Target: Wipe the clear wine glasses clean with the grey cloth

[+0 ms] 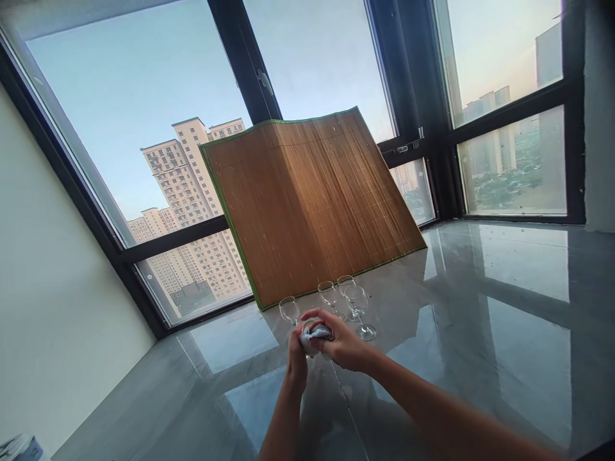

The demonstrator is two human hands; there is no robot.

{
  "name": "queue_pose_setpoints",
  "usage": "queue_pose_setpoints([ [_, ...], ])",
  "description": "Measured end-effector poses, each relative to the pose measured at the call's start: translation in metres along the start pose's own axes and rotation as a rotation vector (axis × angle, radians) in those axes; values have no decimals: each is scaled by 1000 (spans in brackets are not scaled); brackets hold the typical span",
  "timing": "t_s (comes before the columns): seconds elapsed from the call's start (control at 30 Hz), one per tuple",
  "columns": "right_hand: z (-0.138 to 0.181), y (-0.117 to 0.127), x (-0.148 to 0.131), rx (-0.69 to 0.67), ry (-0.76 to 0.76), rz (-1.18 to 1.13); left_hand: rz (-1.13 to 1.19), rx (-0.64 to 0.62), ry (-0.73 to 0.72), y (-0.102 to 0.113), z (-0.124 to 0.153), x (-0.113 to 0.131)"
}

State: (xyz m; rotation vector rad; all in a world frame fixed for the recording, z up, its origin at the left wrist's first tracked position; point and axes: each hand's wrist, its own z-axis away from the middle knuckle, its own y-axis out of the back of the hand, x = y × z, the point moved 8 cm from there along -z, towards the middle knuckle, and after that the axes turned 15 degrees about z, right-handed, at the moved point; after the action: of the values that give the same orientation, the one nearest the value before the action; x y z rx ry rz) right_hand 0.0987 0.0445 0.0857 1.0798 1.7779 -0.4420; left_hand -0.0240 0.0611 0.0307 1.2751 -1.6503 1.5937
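Observation:
My left hand (296, 358) is closed around a clear glass, probably a stemmed wine glass, mostly hidden by fingers and cloth. My right hand (344, 344) grips a bunched white cloth (317, 333) at the mouth of that glass, its fingers bent over the top. Both hands meet above the shiny grey surface. Just beyond them several wine glasses stand upright. One wine glass (289, 310) is past my left hand; another wine glass (356, 298) is past my right hand, its round foot on the surface.
Behind the glasses a brown bamboo mat (312, 205) with green edging leans against the dark window frame (245, 64). The glossy grey surface (446, 371) reflects the windows. At the lower left corner sits a partly visible white and blue object (22, 448).

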Motion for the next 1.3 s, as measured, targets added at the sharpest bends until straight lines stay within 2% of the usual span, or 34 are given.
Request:
queue_pose_setpoints([
  [0.1, 0, 1, 0, 50, 4, -18, -28, -48, 53, -1, -1, -6],
  [0.37, 2, 5, 9, 135, -125, -52, -114, -34, 91, 4, -9, -14],
  [0.57, 5, 6, -7, 215, -18, -83, -10, -18, 88, 0, -3, -10],
  [0.7, 6, 8, -7, 236, -43, -114, 58, -10, 118, -3, -4, -13],
  [1.03, 4, 16, 4, 276, -114, -202, 141, -185, 149, -22, 2, -12],
  [1.3, 2, 24, 16, 338, -177, -423, 200, -227, 193, -25, 1, -23],
])
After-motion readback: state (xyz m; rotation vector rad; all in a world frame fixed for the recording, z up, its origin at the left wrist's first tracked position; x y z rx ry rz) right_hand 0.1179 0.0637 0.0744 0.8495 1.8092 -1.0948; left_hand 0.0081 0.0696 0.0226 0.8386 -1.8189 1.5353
